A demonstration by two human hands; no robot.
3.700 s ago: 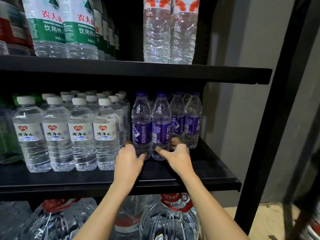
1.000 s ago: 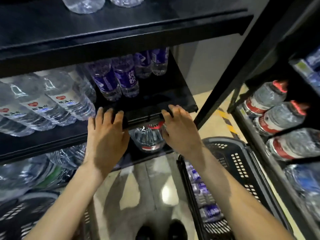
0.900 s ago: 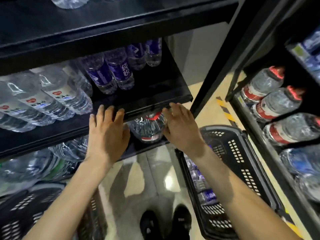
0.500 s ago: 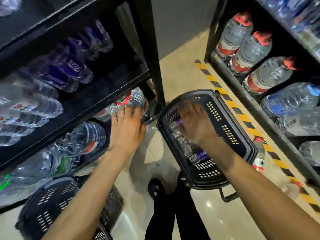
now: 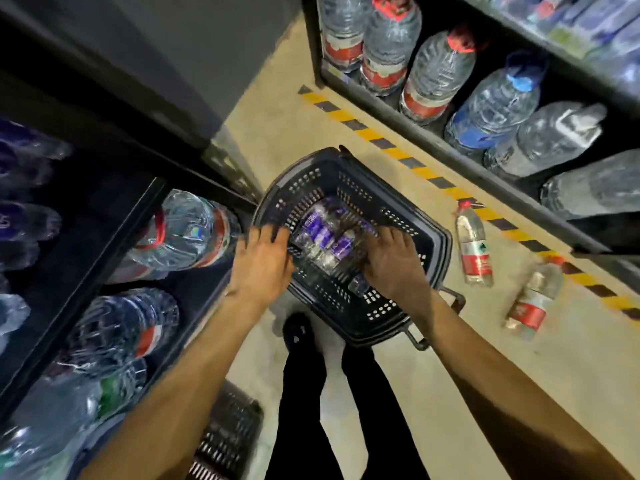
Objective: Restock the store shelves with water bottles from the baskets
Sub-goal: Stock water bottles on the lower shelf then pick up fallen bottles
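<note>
**Both hands down in the basket of purple-label bottles**

From eight to ten o'clock, the black left-hand shelf (image 5: pixel 86 271) carries big clear water jugs (image 5: pixel 183 230) with red bands. Low at six o'clock, a second perforated basket (image 5: pixel 228 441) sits on the floor beside the person's dark-trousered legs (image 5: pixel 301 393).

Just left of centre, the left hand (image 5: pixel 263 261) lies over the nine o'clock rim of the dark basket (image 5: pixel 346 168). Its fingers are straight and spread wide, and they grip nothing. The basket stands on the floor at centre. The purple-label water bottles (image 5: pixel 325 237) lie in its bottom, between the two hands.

The right hand (image 5: pixel 394 265) reaches in from the basket's four o'clock side with its fingers extended and loosely apart above the bottles, closed on none. Blur hides whether the fingertips touch them.

At three o'clock, a red-label bottle (image 5: pixel 474 247) and a second red-label bottle (image 5: pixel 530 303) lie on the floor by the yellow-and-black tape (image 5: pixel 415 164). From one to three o'clock, the right-hand shelf (image 5: pixel 485 178) holds large bottles, among them a blue-capped bottle (image 5: pixel 498 102).
</note>
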